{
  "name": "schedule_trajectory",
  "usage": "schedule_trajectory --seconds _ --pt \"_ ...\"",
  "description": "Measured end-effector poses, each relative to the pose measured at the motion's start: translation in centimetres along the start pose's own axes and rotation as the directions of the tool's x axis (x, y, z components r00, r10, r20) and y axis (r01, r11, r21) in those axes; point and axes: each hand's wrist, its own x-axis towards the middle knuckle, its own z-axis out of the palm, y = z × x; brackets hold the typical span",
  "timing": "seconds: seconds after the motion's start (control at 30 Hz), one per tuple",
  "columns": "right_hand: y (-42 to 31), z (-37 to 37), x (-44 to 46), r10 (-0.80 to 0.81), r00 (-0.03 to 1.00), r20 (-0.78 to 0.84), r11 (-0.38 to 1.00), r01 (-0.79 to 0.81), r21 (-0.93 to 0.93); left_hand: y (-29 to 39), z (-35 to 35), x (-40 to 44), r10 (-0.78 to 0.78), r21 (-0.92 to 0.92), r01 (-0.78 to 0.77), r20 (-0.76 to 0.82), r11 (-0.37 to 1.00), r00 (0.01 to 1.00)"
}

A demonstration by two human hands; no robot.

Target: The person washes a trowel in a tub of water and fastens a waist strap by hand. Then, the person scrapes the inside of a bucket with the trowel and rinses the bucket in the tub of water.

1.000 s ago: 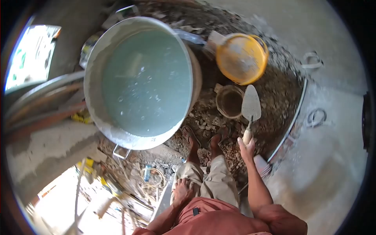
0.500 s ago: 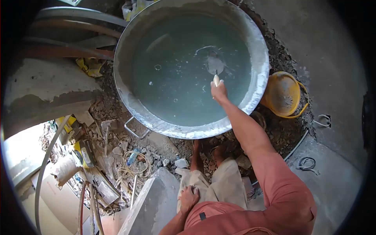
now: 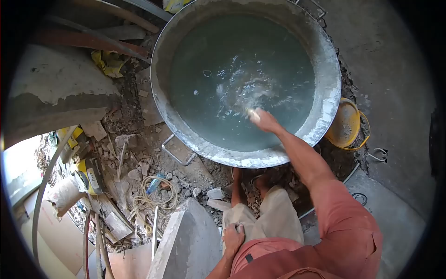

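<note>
Pale grey-green water [image 3: 204, 116] fills much of a large round metal pot [image 3: 155, 69]. My right hand [image 3: 265, 120] grips the light handle of a trowel [image 3: 253, 114] over the near right part of the water. Splashing water hides the trowel's blade. Resting on my thigh, on beige trousers [image 3: 278, 214], is my left hand [image 3: 233, 238], with no tool in it and its fingers lying against the cloth.
A yellow bucket [image 3: 346, 123] stands right of the pot, near a looped cable [image 3: 360, 199]. Rubble [image 3: 186, 181], a coiled hose [image 3: 155, 195] and a yellow-black tool [image 3: 90, 176] lie to the left. A concrete block [image 3: 190, 242] stands beside my leg.
The trowel has swept left and toward me, churning the water where its blade showed before. My left hand stays on my thigh. The view has shifted slightly.
</note>
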Motion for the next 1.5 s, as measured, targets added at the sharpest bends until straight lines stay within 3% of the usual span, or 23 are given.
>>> schedule_trajectory --seconds 0.03,0.1,0.17,0.23,0.27,0.37,0.47,0.57,0.63,0.67,0.8,0.9,0.97,1.0,1.03,1.07,1.13,1.2,1.27,1.33,1.4,1.47,1.5 --pt "-0.7 0.0 0.3 -0.005 1.000 0.005 1.000 0.005 -0.003 1.2 -1.0 1.2 -0.005 -0.005 0.005 -0.002 1.000 1.000" --pt "-2.1 1.0 -1.6 0.554 0.828 -0.081 0.567 -0.305 0.765 3.6 -3.2 2.8 0.248 -0.108 -0.234 0.133 0.966 0.960" --pt "-2.1 0.6 -1.5 0.648 0.748 -0.145 0.542 -0.320 0.777 9.1 -7.0 7.0 0.552 -0.301 -0.535 -0.033 0.790 0.833" --pt "-0.1 0.6 -1.5 -0.004 0.997 -0.079 0.990 0.015 0.142 15.8 -10.6 12.3 0.675 -0.340 -0.726 -0.275 0.598 0.684" --pt "-0.1 1.2 -1.5 0.030 0.988 -0.152 0.969 0.009 0.246 17.9 -11.7 15.2 0.588 -0.235 -0.613 -0.173 0.754 0.790" --pt "-1.1 3.4 -0.6 0.346 0.919 -0.187 0.784 -0.174 0.596 24.6 -10.9 28.0 0.376 -0.278 -0.672 -0.655 0.687 0.656" --pt "-0.8 4.5 -1.3 0.145 0.988 -0.054 0.798 -0.085 0.596 28.5 -7.9 40.3 -0.071 -0.523 -0.332 -0.609 0.785 0.790" --pt "-1.7 4.6 -2.7 0.045 0.968 0.246 0.590 -0.225 0.775 29.2 -8.6 42.8 0.076 -0.845 -0.363 -0.364 0.392 0.928" --pt "-0.5 5.9 -0.2 0.075 0.994 0.082 0.691 -0.111 0.715 28.5 -7.7 44.4 0.337 -0.970 -0.233 -0.199 0.064 0.920" --pt "0.5 6.6 1.4 0.084 0.991 -0.105 0.786 -0.001 0.618 28.3 -7.3 44.6 0.228 -0.893 -0.304 -0.237 0.331 0.944" --pt "0.9 12.5 7.7 0.245 0.765 -0.596 0.620 0.348 0.703 27.3 -3.9 44.9 0.262 -0.701 -0.410 -0.316 0.584 0.912" --pt "0.9 11.4 8.7 0.392 0.881 -0.265 0.767 -0.154 0.623 25.9 -1.5 49.0 0.489 0.063 -0.494 -0.297 0.867 0.820" --pt "6.4 13.7 11.9 0.366 0.899 -0.239 0.885 -0.257 0.387 27.6 -2.0 46.4 0.281 -0.426 -0.398 -0.312 0.813 0.908" --pt "7.6 14.5 13.2 0.504 0.843 -0.188 0.639 -0.217 0.738 27.0 -0.3 47.8 0.759 0.461 -0.606 -0.334 0.649 0.559" --pt "8.5 15.1 14.5 0.610 0.789 -0.075 0.279 -0.125 0.952 27.0 0.3 47.7 0.642 0.144 -0.633 -0.316 0.761 0.699" --pt "11.2 16.4 15.6 0.528 0.848 -0.056 0.191 -0.054 0.980 27.8 0.5 47.3 0.423 -0.378 -0.476 -0.219 0.794 0.879" --pt "11.1 16.1 14.7 0.437 0.899 -0.037 0.096 -0.006 0.995 28.3 1.2 47.9 0.240 -0.754 -0.147 0.015 0.640 0.971" --pt "6.4 10.6 11.3 0.175 0.985 -0.004 -0.019 0.008 1.000 28.6 -1.5 46.0 0.246 -0.573 -0.200 0.002 0.795 0.969" --pt "11.1 11.0 14.4 0.109 0.939 -0.325 0.817 0.102 0.568 27.4 -0.6 45.5 0.284 -0.291 -0.333 -0.198 0.897 0.938" --pt "3.9 6.0 11.8 0.247 0.921 -0.301 0.926 -0.132 0.354 28.2 -0.3 44.4 0.261 -0.266 -0.322 -0.242 0.909 0.935" --pt "1.6 4.3 10.4 0.381 0.862 -0.334 0.924 -0.366 0.110 29.7 -0.7 44.5 0.243 -0.182 -0.290 -0.243 0.940 0.939" --pt "2.5 5.2 10.3 0.120 0.976 -0.182 0.298 0.140 0.944 30.5 -0.6 45.7 0.222 -0.582 -0.297 -0.199 0.757 0.955" --pt "2.8 5.2 9.7 0.113 0.977 -0.179 0.299 0.138 0.944 30.9 -0.5 46.3 0.217 -0.694 -0.284 -0.185 0.661 0.958"
